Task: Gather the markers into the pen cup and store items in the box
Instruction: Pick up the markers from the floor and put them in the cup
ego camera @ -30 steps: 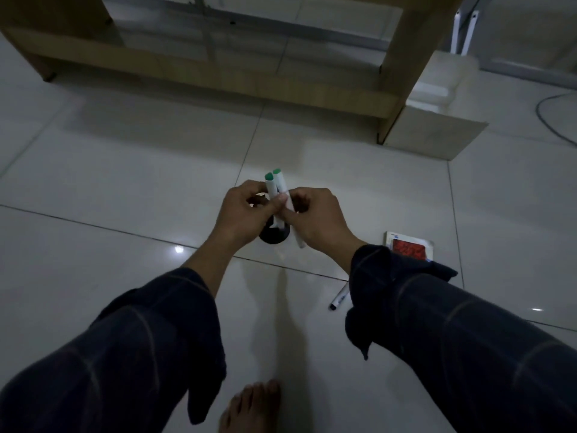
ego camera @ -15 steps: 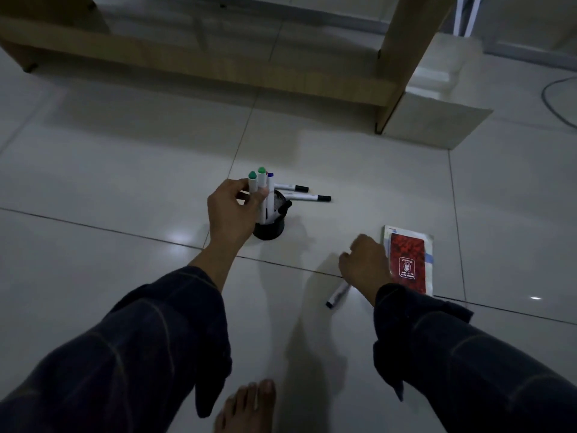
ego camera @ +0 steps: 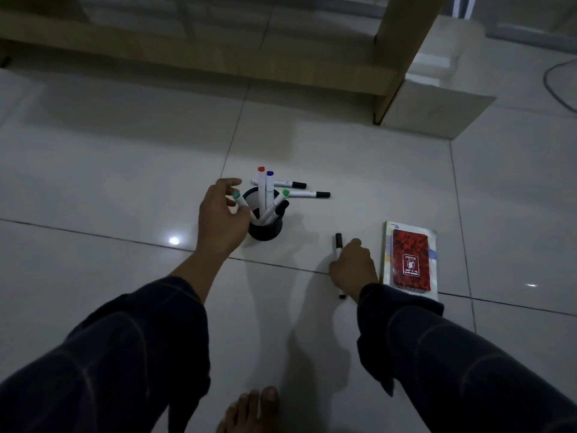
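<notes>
A black pen cup stands on the tiled floor with several white markers in it: a red-capped marker, a blue-capped marker, two green-capped and one black-capped. My left hand hovers against the cup's left side with its fingers spread, next to a leaning green-capped marker. My right hand is closed on a black-capped marker that lies on the floor to the right of the cup. Two more black-capped markers lie just behind the cup.
A red notebook lies on a white booklet right of my right hand. A pale box sits behind a wooden furniture leg at the back right. A cable curls at the far right. My bare foot is at the bottom.
My left hand dropped the two green-capped markers into the cup and opened. My right hand moved away to the lower right and closed on the marker on the floor.
</notes>
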